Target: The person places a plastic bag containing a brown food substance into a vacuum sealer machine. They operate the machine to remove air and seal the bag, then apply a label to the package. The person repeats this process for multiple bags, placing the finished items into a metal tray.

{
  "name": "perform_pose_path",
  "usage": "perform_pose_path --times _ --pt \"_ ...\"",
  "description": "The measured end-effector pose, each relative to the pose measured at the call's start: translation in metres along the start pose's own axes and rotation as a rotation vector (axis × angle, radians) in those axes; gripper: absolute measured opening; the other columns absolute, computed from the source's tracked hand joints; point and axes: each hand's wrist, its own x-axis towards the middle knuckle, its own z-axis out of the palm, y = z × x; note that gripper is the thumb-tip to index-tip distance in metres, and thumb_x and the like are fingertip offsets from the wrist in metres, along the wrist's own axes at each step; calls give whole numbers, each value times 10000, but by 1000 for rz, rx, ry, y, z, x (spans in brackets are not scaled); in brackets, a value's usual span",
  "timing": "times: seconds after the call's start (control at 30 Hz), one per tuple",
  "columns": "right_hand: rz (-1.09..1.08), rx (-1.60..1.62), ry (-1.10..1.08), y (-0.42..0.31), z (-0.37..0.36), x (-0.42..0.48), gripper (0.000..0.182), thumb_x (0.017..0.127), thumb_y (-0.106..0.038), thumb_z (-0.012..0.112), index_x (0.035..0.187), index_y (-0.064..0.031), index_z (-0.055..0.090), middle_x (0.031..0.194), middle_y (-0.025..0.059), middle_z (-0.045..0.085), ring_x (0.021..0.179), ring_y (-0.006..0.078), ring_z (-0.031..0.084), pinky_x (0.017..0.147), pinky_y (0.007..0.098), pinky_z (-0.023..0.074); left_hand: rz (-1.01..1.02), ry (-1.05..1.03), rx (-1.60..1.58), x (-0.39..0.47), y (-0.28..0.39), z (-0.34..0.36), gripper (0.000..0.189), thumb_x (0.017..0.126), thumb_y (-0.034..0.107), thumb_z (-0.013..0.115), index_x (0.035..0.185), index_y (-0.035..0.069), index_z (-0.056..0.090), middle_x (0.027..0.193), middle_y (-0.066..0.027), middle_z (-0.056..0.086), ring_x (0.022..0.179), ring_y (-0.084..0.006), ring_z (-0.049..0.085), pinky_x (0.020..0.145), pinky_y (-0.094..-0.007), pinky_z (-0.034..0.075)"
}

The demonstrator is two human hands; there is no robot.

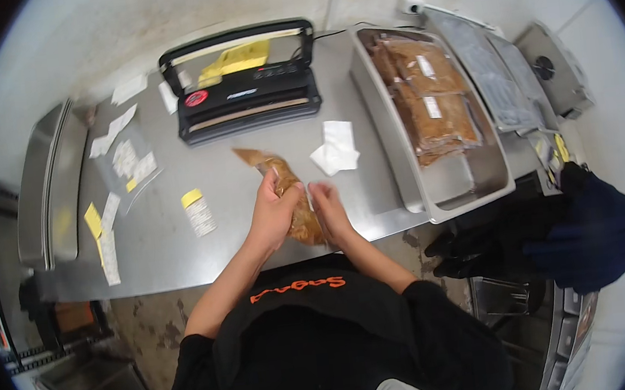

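Brown food in a clear plastic bag (pixel 305 226) is tilted up over the steel table in front of me, its narrow end pointing away to the left. My left hand (pixel 275 210) grips the bag's left side, the thumb lying across it. At the bag's right edge is my right hand (pixel 332 207), slightly blurred with fingers curled; whether it grips the plastic I cannot tell. Beyond the bag stands a black vacuum sealer (pixel 246 97) with its lid raised. White paper pieces (pixel 336 150) lie to the right of the bag.
A deep steel pan (pixel 388 131) at right holds several flat packs of brown food (pixel 431 79) bearing white labels. Left of my hands lie a label strip (pixel 199 212), a plastic bag of labels (pixel 127 162) and more strips (pixel 107 243). Steel pans (pixel 57 185) stand at the left end.
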Motion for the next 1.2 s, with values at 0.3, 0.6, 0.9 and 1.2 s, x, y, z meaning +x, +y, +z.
perform_pose_path --times 0.3,0.6,0.9,1.2 --pt "-276 -212 217 -210 -8 -80 518 820 -319 705 1228 -43 543 1109 81 620 993 196 605 879 348 489 103 -247 -58 5 45 48 253 970 281 489 1110 71 496 768 11 519 628 -66 477 572 -208 381" --pt "-662 -692 817 -235 -179 23 633 878 -316 636 1346 18 372 1351 201 431 1241 334 427 987 472 395 92 26 235 -43 -26 -13 159 955 200 513 1039 65 524 704 37 440 605 -55 413 551 -205 345" --pt "-352 -1174 269 -274 -87 49 426 905 -367 555 1141 -19 623 1081 181 650 967 290 627 850 423 475 195 693 319 -191 -86 -90 148 942 192 549 1028 72 552 763 39 494 698 -45 440 626 -216 393" --pt "-1471 -1146 49 -150 150 3 314 930 -201 504 1146 -3 617 1092 192 632 975 319 594 871 384 455 295 1233 209 -415 -130 -51 182 959 206 510 1071 66 543 823 17 511 731 -73 459 683 -250 417"
